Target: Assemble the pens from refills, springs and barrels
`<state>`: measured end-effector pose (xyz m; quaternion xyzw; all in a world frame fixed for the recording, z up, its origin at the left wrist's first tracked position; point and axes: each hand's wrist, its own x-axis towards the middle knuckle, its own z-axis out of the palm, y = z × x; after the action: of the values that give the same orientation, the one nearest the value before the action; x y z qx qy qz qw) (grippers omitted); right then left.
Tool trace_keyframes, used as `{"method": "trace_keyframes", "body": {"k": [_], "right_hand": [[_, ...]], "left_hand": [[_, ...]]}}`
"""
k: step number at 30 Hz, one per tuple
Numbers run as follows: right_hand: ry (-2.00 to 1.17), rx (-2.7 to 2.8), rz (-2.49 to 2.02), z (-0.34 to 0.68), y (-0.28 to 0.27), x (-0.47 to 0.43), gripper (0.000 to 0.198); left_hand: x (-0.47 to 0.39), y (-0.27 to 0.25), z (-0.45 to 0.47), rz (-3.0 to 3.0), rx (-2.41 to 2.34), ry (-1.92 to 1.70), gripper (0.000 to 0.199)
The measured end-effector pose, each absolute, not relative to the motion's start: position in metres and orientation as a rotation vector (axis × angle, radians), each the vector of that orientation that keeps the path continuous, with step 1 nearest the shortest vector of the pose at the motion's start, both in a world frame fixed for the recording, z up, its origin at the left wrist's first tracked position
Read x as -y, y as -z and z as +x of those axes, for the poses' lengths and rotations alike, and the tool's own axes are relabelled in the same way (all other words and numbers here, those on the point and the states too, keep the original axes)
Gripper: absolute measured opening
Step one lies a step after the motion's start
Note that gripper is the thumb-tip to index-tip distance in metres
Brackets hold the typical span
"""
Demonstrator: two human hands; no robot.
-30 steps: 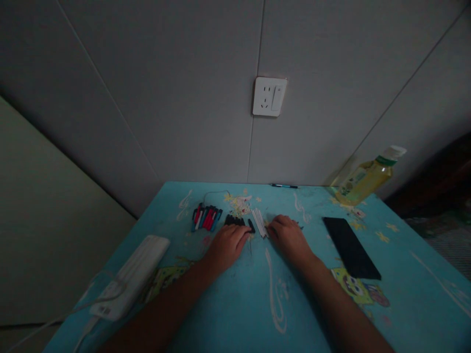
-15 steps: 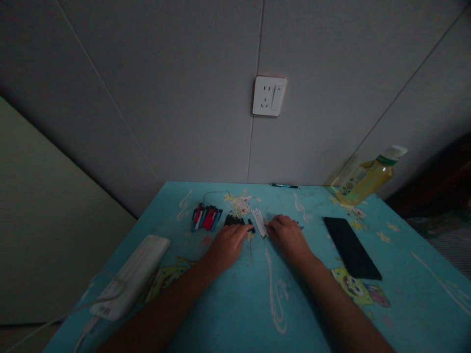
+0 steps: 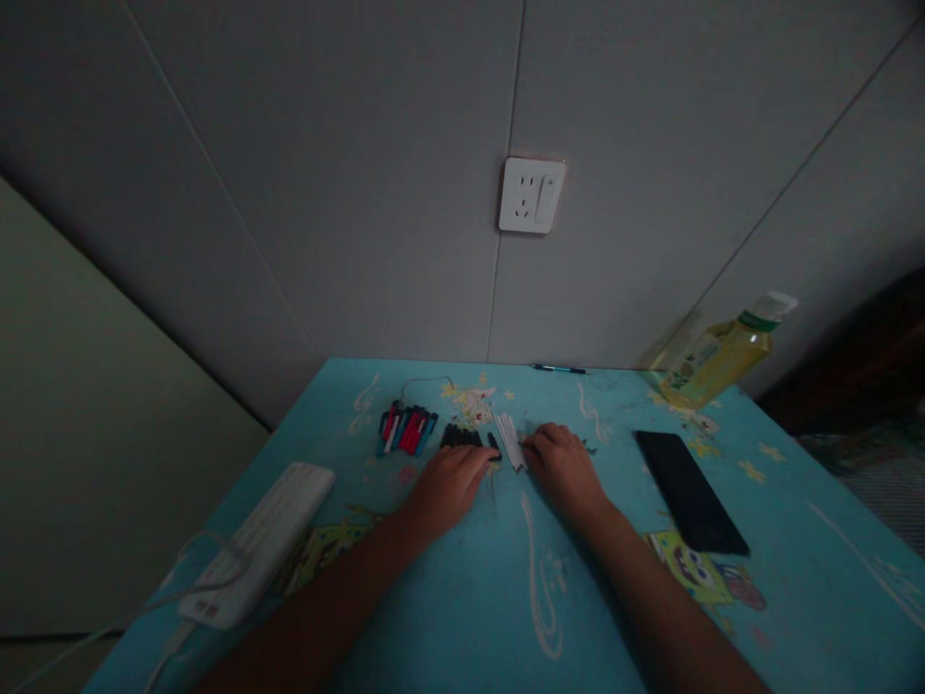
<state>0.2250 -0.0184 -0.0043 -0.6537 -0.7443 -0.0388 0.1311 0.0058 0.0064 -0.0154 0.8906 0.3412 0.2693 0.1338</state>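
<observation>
My left hand point(image 3: 452, 479) rests on the table, fingers bent together, fingertips touching the lower end of a short black piece point(image 3: 494, 444) like a pen cap. Just beyond its knuckles lies a row of black pieces point(image 3: 461, 436), partly covered by the fingers. My right hand point(image 3: 562, 465) is curled on the table, with its fingertips against the right side of several thin white sticks point(image 3: 509, 440) like pen refills. What lies under its fingers is hidden. Left of the black row sits a cluster of red, blue and white pen parts point(image 3: 409, 429).
A white power strip point(image 3: 260, 540) with cables lies at left, a black phone-like slab point(image 3: 690, 490) at right. A bottle of yellow liquid point(image 3: 715, 361) stands at the back right. One pen point(image 3: 560, 368) lies along the wall edge of the blue patterned table point(image 3: 462, 617). A socket point(image 3: 532, 196) is on the wall.
My left fingertips have drawn back slightly toward me, showing more of the single black piece. My right hand stays almost still. The view has shifted a little.
</observation>
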Motion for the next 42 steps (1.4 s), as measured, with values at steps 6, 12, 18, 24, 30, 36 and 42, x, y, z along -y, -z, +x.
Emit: {"method": "trace_keyframes", "body": {"k": [6,12,18,24,30,36,42], "right_hand": [[0.131,2.158,-1.939,0.224,0.006,0.014,0.020],[-0.066,2.096,-1.711,0.220,0.002,0.019,0.018],[-0.349,2.063,-1.401,0.204,-0.003,0.032,0.016],[-0.360,2.084,-1.375,0.201,-0.003,0.033,0.015],[-0.328,2.092,-1.350,0.204,-0.002,0.033,0.016],[-0.311,2.077,-1.341,0.206,-0.003,0.033,0.017],[-0.386,2.058,-1.301,0.201,0.000,0.034,0.018]], "left_hand": [[-0.005,0.013,0.006,2.576,-0.975,-0.745,0.028],[-0.003,0.010,0.006,2.537,-1.012,-0.786,0.027],[-0.002,0.010,0.007,2.525,-1.024,-0.780,0.022],[-0.003,0.011,0.007,2.542,-1.011,-0.763,0.021],[-0.003,0.014,0.005,2.562,-1.017,-0.777,0.025],[-0.004,0.018,0.006,2.579,-1.015,-0.781,0.025],[-0.003,0.017,0.008,2.574,-0.960,-0.806,0.021]]}}
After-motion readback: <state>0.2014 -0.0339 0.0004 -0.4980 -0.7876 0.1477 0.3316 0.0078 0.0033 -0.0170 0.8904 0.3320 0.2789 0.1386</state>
